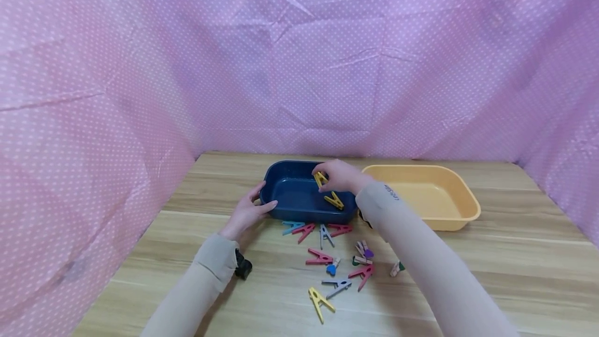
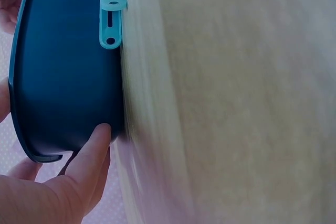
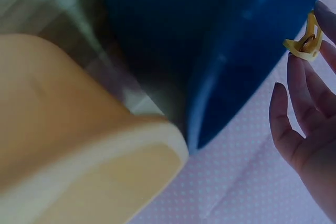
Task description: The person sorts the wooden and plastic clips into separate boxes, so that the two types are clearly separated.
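Observation:
My right hand (image 1: 340,175) pinches a yellow clothespin (image 1: 320,179) between thumb and fingertips over the dark blue basin (image 1: 299,216). In the right wrist view that clothespin (image 3: 305,43) shows its metal spring. A second yellow clothespin (image 1: 334,201) lies inside the basin, at its right side. My left hand (image 1: 248,214) holds the basin's left end, thumb and fingers spread around the wall. The left wrist view shows a fingertip of the left hand (image 2: 68,190) against the basin's outer wall (image 2: 63,87).
A yellow-orange basin (image 1: 472,209) stands right of the blue one. In front lie several clothespins: pink (image 1: 320,257), light blue (image 1: 293,227), grey (image 1: 337,286), yellow (image 1: 321,304), and small wooden ones (image 1: 362,260) with coloured decorations. A pink dotted cloth (image 1: 299,92) hangs behind the wooden table (image 1: 187,212).

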Tool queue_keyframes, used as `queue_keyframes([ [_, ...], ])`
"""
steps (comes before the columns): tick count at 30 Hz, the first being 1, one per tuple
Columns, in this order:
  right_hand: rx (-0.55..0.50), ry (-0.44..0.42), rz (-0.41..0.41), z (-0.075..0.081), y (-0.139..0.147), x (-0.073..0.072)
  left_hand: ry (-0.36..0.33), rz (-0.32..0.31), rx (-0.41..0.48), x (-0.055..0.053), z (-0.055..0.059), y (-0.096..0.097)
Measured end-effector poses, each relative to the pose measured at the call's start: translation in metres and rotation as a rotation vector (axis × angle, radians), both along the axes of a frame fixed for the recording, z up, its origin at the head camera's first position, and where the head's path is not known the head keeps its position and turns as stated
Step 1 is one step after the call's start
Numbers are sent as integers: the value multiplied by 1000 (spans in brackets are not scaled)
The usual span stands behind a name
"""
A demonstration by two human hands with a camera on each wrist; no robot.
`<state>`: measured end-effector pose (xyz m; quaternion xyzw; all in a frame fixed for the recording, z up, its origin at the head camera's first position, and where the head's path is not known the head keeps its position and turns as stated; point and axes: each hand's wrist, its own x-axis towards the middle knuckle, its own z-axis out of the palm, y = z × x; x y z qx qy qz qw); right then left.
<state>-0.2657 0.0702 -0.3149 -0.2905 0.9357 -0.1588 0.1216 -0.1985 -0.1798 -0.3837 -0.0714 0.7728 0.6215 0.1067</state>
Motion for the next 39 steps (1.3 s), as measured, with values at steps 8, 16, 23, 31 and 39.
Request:
queue_keyframes([
  [8, 36, -25, -6, -13, -4, 2, -2, -10, -1, -1, 3, 1],
  [16, 8, -31, 1, -14, -1, 5, -7, -15, -14, -3, 1, -1],
  [23, -21, 34, 68, -3, 7, 13, -5, -16, -3, -3, -1, -2],
  [31, -63, 79, 113, 7, 13, 29, -5, -16, -9, -4, -1, -2],
  [39, -106, 143, 193, 12, 16, 46, 0, -24, -46, -5, 0, -4],
])
